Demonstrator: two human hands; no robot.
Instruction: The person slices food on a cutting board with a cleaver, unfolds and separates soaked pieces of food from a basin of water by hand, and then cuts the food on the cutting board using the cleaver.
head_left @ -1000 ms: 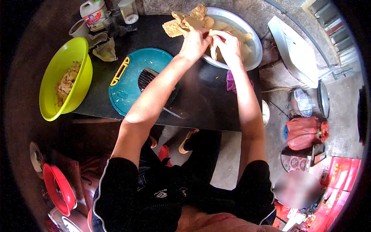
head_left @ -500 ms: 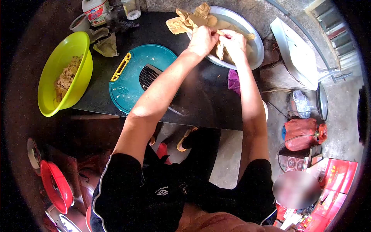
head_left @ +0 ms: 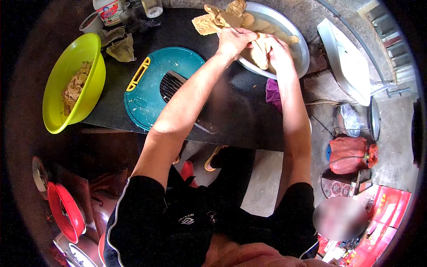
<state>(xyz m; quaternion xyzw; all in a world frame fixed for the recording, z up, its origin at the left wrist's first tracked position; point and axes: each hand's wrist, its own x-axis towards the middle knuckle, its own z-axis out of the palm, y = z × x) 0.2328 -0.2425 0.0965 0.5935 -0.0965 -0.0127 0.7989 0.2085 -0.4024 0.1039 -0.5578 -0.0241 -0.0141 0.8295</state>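
Over the near side of a metal basin (head_left: pixel 304 53) of cloudy water, both my hands are closed on one limp, tan sheet (head_left: pixel 259 54) that looks like tofu skin. My left hand (head_left: pixel 234 42) pinches its left upper edge. The fingers of my right hand (head_left: pixel 278 51) wrap its right side, and part of the sheet hangs below them. More tan sheets (head_left: pixel 224 18) are heaped on the basin's left rim, and others lie in the water. To the left, a cleaver (head_left: pixel 171 86) with a dark, patterned blade lies on a round teal cutting board (head_left: pixel 144 109), partly hidden by my left forearm.
A yellow-green bowl (head_left: pixel 98 66) holding tan cut pieces stands at the table's left end. Crumpled sheets (head_left: pixel 121 49) lie beside it. A purple cloth (head_left: pixel 273 94) sits by my right forearm, and a white sink-like trough (head_left: pixel 347 66) is beyond the basin.
The tan sheet between my hands has shifted slightly and spread, with more of it showing now. My right hand has turned and moved a little down. The view has shifted slightly.
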